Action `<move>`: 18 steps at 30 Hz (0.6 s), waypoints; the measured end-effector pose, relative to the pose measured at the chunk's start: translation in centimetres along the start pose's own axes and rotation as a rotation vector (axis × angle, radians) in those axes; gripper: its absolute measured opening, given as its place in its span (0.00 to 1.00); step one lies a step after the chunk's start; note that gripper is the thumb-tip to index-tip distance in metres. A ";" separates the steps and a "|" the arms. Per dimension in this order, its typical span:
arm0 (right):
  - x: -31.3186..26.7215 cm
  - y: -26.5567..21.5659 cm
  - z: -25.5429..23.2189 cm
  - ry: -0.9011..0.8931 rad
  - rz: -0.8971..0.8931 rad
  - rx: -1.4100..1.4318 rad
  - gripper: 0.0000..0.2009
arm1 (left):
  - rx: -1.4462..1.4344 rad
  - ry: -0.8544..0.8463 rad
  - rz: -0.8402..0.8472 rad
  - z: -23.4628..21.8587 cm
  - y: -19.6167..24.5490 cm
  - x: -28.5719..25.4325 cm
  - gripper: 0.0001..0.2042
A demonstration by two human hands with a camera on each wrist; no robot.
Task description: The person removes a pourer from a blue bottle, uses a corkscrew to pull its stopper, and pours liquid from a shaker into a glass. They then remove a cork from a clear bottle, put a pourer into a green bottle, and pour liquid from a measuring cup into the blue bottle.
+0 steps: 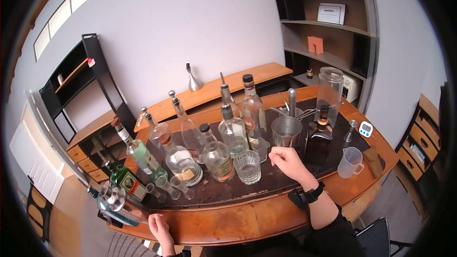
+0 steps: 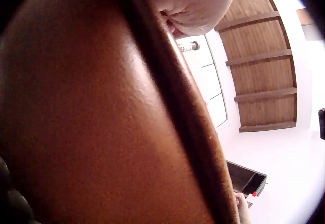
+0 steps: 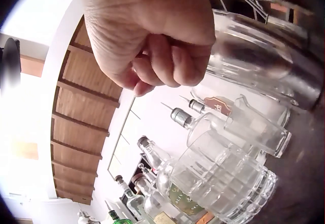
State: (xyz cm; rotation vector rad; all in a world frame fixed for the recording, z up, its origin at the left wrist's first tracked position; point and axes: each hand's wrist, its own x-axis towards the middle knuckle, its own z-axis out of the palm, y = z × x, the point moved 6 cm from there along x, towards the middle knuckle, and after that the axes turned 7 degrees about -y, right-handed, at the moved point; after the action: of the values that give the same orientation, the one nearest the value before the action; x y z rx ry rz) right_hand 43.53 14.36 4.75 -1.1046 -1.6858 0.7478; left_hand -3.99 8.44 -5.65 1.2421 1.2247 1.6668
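Observation:
My right hand (image 1: pixel 286 161) is curled into a fist above the dark table top, just right of a cut-glass tumbler (image 1: pixel 247 167). Nothing shows between its fingers (image 3: pixel 163 64) in the right wrist view, where the tumbler stands below the hand. Behind the fist is a metal mixing tin (image 1: pixel 286 132), with a small glass pitcher (image 1: pixel 259 149) to its left. My left hand (image 1: pixel 160 229) rests at the table's front edge, fingers loosely bent and holding nothing visible. A metal cocktail shaker (image 1: pixel 121 202) is close to it, on the left.
Several bottles crowd the table's left and middle, including a green one (image 1: pixel 124 179). Small stemmed glasses (image 1: pixel 166 188) stand before them. Right of my right hand are a dark bottle (image 1: pixel 320 138), a jigger (image 1: pixel 351 131), a timer (image 1: pixel 365 129) and a plastic measuring jug (image 1: pixel 350 163).

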 end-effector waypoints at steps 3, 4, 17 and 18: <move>-0.3 -0.2 -0.1 0.068 -0.034 0.038 0.10 | 0.070 0.211 0.164 -0.9 0.0 -0.2 0.08; -0.3 0.2 -0.1 0.075 -0.053 0.047 0.10 | 0.056 0.228 0.239 -0.4 0.9 -0.2 0.07; -0.5 0.7 -0.7 0.149 -0.036 0.057 0.14 | 0.043 0.212 0.078 0.9 2.0 -1.1 0.19; -0.5 0.8 -0.8 0.149 -0.030 0.056 0.14 | 0.034 0.224 0.083 0.9 2.0 -1.0 0.20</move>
State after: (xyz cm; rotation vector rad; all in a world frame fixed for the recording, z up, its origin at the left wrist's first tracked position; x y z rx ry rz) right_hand 44.58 14.22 4.17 -1.0674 -1.5437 0.6734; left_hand -2.89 7.15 -3.93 1.1644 1.3546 1.8938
